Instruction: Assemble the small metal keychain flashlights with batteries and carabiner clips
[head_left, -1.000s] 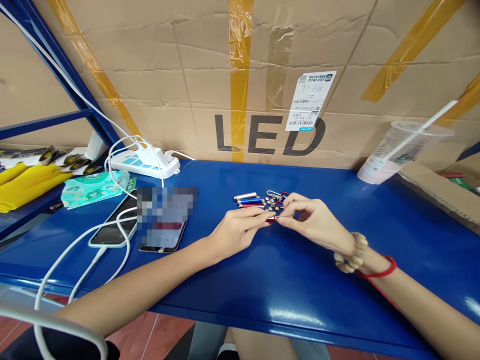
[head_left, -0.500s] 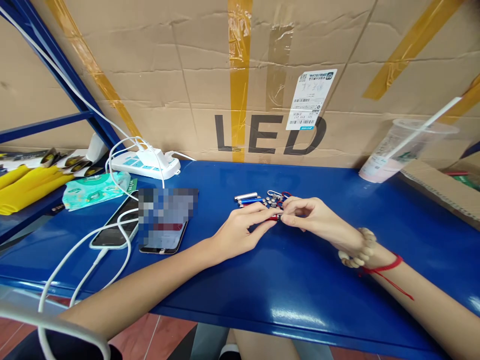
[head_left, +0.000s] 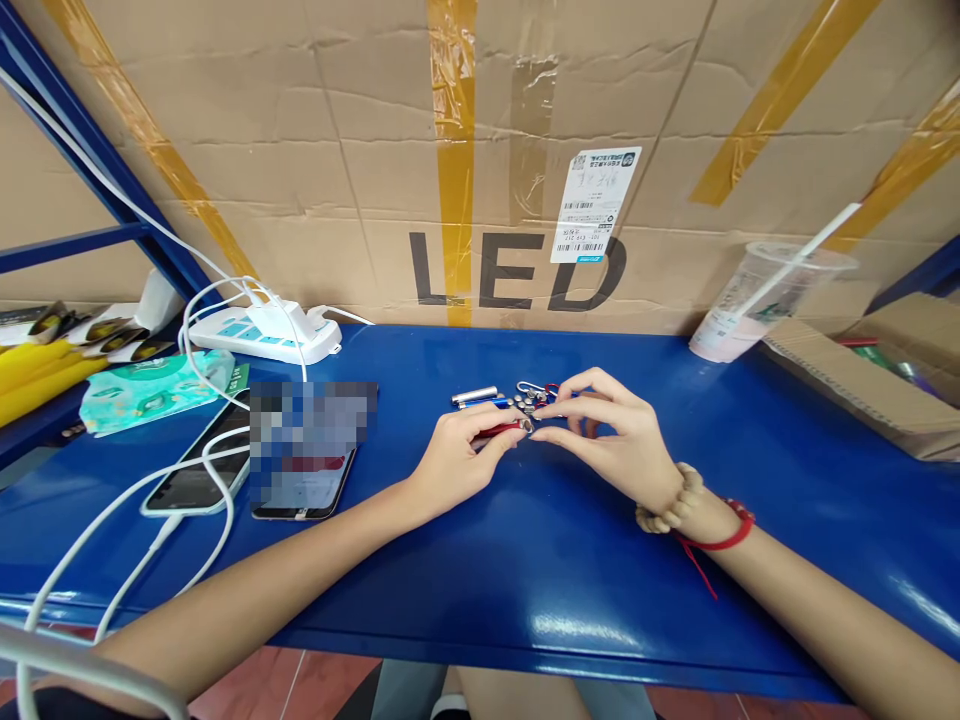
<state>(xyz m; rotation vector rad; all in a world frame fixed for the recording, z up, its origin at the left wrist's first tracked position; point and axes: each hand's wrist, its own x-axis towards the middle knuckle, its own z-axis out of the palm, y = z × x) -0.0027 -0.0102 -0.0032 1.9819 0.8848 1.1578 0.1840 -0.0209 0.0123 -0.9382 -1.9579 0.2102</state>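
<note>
My left hand pinches a small red metal tube and holds it low over the blue table. My right hand meets the tube's open end with thumb and forefinger pinched on something tiny that I cannot make out. Just behind the fingers lie a silver tube, a blue tube, a cluster of small round button cells and a metal clip with a red loop.
Two phones lie at the left, one on a white cable. Behind them sit a white power strip and a green wipes pack. A plastic cup with straw stands right, by an open carton. A cardboard wall marked LED stands behind.
Both hands shifted slightly left together with the red tube. My right fingers have drawn a little off the tube's end, still pinched. The camera turned a little.
</note>
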